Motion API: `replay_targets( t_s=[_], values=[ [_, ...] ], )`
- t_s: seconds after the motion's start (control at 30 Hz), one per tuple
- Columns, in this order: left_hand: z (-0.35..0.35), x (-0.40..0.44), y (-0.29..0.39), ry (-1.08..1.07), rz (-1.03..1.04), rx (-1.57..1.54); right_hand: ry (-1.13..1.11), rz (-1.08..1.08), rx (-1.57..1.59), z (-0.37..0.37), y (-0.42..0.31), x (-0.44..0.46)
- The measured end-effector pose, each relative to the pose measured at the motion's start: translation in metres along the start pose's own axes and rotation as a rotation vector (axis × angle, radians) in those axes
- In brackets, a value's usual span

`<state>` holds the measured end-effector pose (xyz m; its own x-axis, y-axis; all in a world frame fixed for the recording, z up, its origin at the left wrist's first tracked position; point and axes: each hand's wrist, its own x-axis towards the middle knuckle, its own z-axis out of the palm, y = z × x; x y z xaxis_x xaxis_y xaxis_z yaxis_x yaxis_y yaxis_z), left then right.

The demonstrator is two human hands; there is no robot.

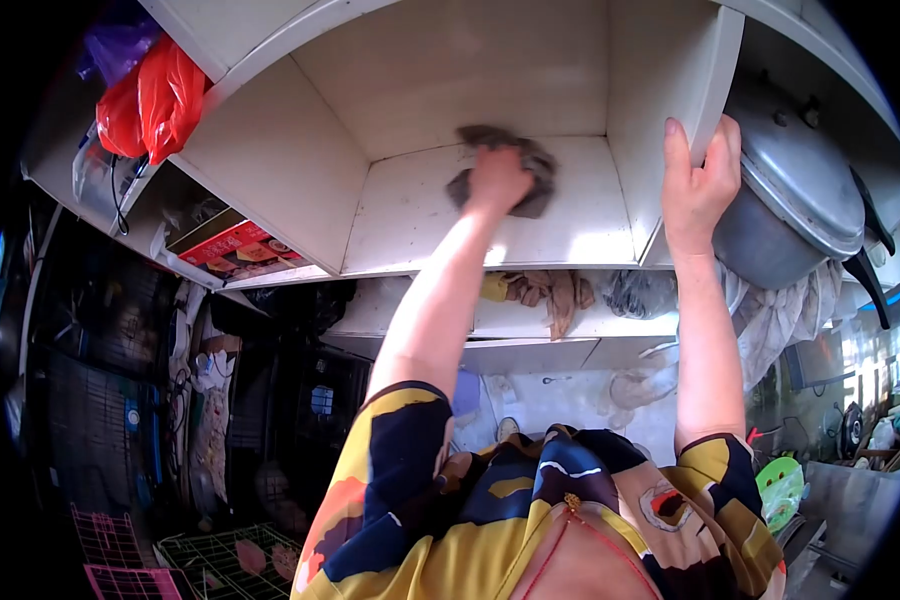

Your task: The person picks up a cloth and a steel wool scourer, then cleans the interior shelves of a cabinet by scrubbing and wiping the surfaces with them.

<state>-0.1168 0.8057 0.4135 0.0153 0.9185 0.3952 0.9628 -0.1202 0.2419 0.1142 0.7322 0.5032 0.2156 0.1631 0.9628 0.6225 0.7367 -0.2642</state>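
Inside the white shelf compartment (pixel 400 220), my left hand (pixel 500 180) presses a grey-brown cloth (pixel 540 165) against the bottom board toward the back. Its fingers are bunched on the cloth and slightly smeared by motion. To the right, my right hand (pixel 702 185) grips the front edge of the upright divider (pixel 725 60), with the thumb on the compartment side and the fingers curled round the other side. Small dark specks dot the bottom board.
A large metal pressure cooker (pixel 785 190) with black handles stands right of the divider. Red plastic bag (pixel 155 100) hangs at upper left, above a red box (pixel 235 245). Crumpled cloths (pixel 560 295) and clear plastic (pixel 640 293) lie on the lower shelf. Wire racks (pixel 230 560) stand lower left.
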Motion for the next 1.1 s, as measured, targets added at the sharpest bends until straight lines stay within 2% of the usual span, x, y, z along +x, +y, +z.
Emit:
replay_targets(
  t_s=[0.07,0.13,0.17,0.27,0.3,0.37,0.4,0.43,0.53,0.6,0.63,0.67,0.7,0.73,0.83,0.93,1.0,1.1],
  values=[
    [0.006,-0.002,0.043,-0.121,0.148,-0.116,-0.001,-0.008,0.011,0.000,0.000,0.001],
    [-0.016,-0.011,0.049,-0.196,0.033,-0.182,-0.035,0.015,0.035,-0.002,0.001,0.001],
    [-0.015,-0.010,0.036,-0.154,0.008,-0.167,-0.036,0.012,0.032,-0.003,0.001,0.001],
    [-0.021,-0.008,-0.040,-0.059,-0.076,0.057,-0.033,-0.001,0.012,-0.003,0.001,0.002],
    [-0.021,-0.011,-0.078,0.050,-0.078,0.158,-0.039,0.002,0.010,-0.003,0.002,0.001],
    [-0.038,-0.012,-0.144,-0.030,-0.082,0.474,-0.045,0.007,0.001,-0.002,0.003,-0.001],
    [-0.053,-0.013,-0.158,-0.121,-0.254,0.487,-0.035,0.006,-0.010,-0.001,0.003,-0.002],
    [-0.062,-0.016,-0.172,-0.066,-0.243,0.508,-0.027,0.003,-0.024,-0.002,0.002,-0.002],
    [-0.052,0.001,-0.164,-0.137,-0.314,0.426,-0.002,0.021,-0.007,0.000,-0.001,-0.002],
    [-0.027,0.018,-0.141,-0.065,-0.196,0.404,-0.007,0.041,0.004,0.001,0.000,-0.003],
    [-0.018,0.025,-0.116,-0.058,-0.148,0.386,-0.012,0.043,0.016,0.000,0.001,-0.003],
    [0.006,0.034,-0.103,0.042,-0.070,0.357,-0.017,0.045,0.029,0.000,0.001,-0.004],
    [0.006,0.039,-0.070,-0.048,-0.071,0.359,-0.018,0.042,0.025,0.000,0.000,-0.003],
    [0.012,0.041,-0.046,-0.005,-0.022,0.323,-0.017,0.040,0.017,0.000,0.001,-0.002],
    [0.021,0.046,0.021,-0.107,0.069,0.072,-0.007,0.044,0.054,0.000,-0.001,-0.003],
    [0.037,0.046,0.090,-0.189,0.126,-0.010,-0.029,0.036,0.047,-0.001,0.001,-0.002],
    [0.026,0.041,0.097,-0.229,0.138,-0.065,-0.036,0.015,0.053,-0.002,0.001,0.001],
    [0.024,0.046,0.049,-0.194,0.101,0.060,-0.051,0.025,0.058,-0.005,0.000,0.000]
  ],
)
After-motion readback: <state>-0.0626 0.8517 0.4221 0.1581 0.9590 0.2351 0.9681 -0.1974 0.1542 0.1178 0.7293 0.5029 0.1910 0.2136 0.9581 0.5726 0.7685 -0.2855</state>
